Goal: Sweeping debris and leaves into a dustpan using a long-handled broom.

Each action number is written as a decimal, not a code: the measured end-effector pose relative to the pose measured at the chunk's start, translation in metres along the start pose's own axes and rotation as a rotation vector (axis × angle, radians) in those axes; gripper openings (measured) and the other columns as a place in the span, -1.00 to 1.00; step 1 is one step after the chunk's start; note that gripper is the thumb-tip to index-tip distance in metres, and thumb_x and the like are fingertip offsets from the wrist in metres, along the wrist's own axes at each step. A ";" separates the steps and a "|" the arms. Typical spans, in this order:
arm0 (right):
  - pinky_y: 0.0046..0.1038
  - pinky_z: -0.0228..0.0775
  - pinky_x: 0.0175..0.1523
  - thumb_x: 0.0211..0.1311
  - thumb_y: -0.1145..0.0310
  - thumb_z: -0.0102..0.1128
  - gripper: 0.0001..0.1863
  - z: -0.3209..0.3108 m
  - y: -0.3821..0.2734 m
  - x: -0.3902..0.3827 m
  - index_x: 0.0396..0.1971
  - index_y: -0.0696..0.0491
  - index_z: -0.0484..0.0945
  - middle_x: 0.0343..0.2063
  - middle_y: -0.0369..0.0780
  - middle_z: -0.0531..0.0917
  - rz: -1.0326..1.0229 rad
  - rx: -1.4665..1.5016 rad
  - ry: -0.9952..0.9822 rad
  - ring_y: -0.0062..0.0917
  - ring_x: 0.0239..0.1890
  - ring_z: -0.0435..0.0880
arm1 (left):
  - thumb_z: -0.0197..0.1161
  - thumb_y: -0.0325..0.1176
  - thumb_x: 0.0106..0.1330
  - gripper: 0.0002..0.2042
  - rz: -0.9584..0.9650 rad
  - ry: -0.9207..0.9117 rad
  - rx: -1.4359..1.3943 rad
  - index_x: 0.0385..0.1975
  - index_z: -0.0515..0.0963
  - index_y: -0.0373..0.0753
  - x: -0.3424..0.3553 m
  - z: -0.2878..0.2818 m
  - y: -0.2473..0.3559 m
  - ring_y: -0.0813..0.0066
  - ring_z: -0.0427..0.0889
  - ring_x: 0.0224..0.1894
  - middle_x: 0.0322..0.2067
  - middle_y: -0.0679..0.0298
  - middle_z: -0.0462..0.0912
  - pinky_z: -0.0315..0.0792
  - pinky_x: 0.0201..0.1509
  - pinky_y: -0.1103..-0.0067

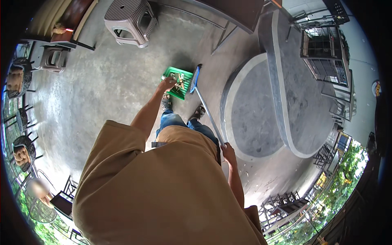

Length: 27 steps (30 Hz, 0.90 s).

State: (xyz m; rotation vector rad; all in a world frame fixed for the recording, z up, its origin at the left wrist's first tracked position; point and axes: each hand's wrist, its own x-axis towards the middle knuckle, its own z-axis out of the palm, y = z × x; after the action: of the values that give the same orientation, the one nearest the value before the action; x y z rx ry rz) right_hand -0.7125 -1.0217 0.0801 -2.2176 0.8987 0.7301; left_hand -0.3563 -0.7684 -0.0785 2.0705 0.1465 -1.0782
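Observation:
My left hand (168, 84) is closed at the left side of a green ridged dustpan (188, 77) and appears to grip it; the fingertips are too small to make out well. Brown and pale scraps (180, 80) lie inside the pan, which is just ahead of my feet. Beside my right hip, my right hand (228, 152) is wrapped round the grey pole of a broom (209, 115). The broom's blue head (196, 80) stands close to the dustpan's right side, bristles toward it.
A woven-pattern plastic stool (130, 22) stands ahead to the left, with a dark table (237, 12) ahead. A raised round concrete curb (227, 98) curves along my right. Chairs (25, 153) line the left edge, where a person (43, 194) sits.

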 end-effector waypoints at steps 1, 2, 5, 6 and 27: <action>-0.15 0.25 -0.24 0.08 0.23 -0.06 -0.70 -0.003 0.013 -0.003 -0.34 0.18 0.33 -0.44 0.11 0.47 -0.012 0.007 0.001 0.03 -0.27 0.40 | 0.06 0.06 -0.04 -0.51 -0.064 -0.011 0.026 -0.09 0.37 0.00 -0.011 -0.005 0.007 0.42 0.53 -0.56 -0.37 0.19 0.55 0.43 -0.53 0.49; -0.21 0.28 -0.37 0.08 0.22 -0.06 -0.71 -0.005 0.030 -0.004 -0.32 0.15 0.33 -0.52 0.04 0.49 -0.110 -0.023 0.086 -0.06 -0.41 0.46 | 0.04 0.00 -0.02 -0.64 -0.110 -0.072 0.052 -0.26 0.44 -0.01 -0.023 -0.012 0.014 0.49 0.45 -0.65 -0.55 0.30 0.50 0.38 -0.59 0.52; -0.51 0.07 -0.81 0.12 0.20 -0.06 -0.75 -0.006 0.111 0.015 -0.29 0.04 0.33 -0.79 -0.28 0.39 0.007 0.153 0.000 -0.56 -0.86 0.32 | 0.01 -0.12 -0.02 -0.73 -0.169 -0.089 -0.073 -0.28 0.45 0.08 -0.031 -0.014 -0.018 0.60 0.37 -0.66 -0.66 0.38 0.37 0.32 -0.62 0.56; -0.61 -0.07 -0.84 0.13 0.19 -0.07 -0.76 -0.022 0.093 0.014 -0.27 0.00 0.31 -0.82 -0.36 0.30 0.179 0.350 -0.097 -0.70 -0.88 0.18 | -0.01 -0.14 -0.01 -0.73 -0.209 -0.054 -0.147 -0.27 0.44 0.06 -0.046 -0.015 -0.030 0.62 0.34 -0.68 -0.68 0.38 0.34 0.29 -0.66 0.59; -0.70 -0.10 -0.80 0.12 0.19 -0.07 -0.75 -0.066 0.020 0.101 -0.57 0.02 0.18 -0.79 -0.40 0.19 0.201 0.619 -0.420 -0.78 -0.85 0.09 | -0.05 -0.09 0.05 -0.62 -0.208 0.646 -1.232 -0.17 0.37 -0.14 -0.266 0.044 -0.117 0.58 0.40 -0.66 -0.60 0.23 0.46 0.30 -0.58 0.66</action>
State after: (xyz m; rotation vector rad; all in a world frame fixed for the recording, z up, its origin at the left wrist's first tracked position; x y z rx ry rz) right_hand -0.6491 -1.1208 0.0468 -1.3844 0.9724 0.8311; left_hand -0.6026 -0.6544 0.0338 1.1598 1.0644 -0.1918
